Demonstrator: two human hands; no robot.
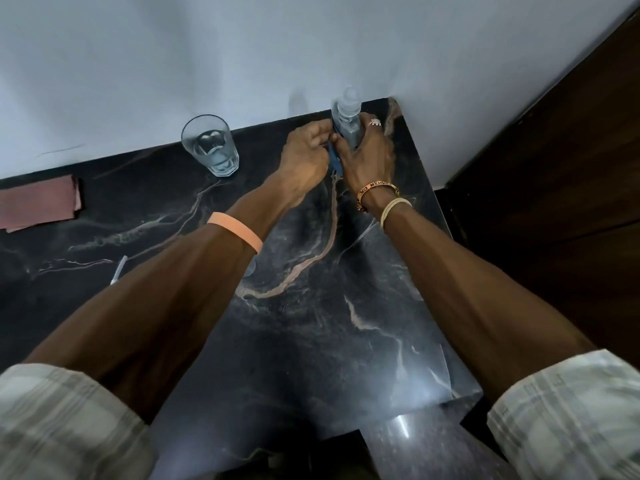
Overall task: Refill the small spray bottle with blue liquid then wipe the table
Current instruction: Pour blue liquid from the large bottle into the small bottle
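Observation:
At the far right corner of the black marble table (311, 341), close to the wall, my right hand (369, 154) is wrapped around a small greyish spray bottle (349, 114) with a clear rounded top. The bottle stands about upright. My left hand (306, 152) pinches a blue container (335, 162) that shows only as a narrow strip between the two hands, pressed against the bottle. Most of the blue container is hidden by my fingers. A folded reddish-brown cloth (38, 204) lies at the table's far left.
A drinking glass (211, 147) holding some clear liquid stands left of my hands near the wall. A thin pale tube-like item (118, 270) lies partly under my left forearm. The table ends at the right beside a dark wooden panel (554, 202).

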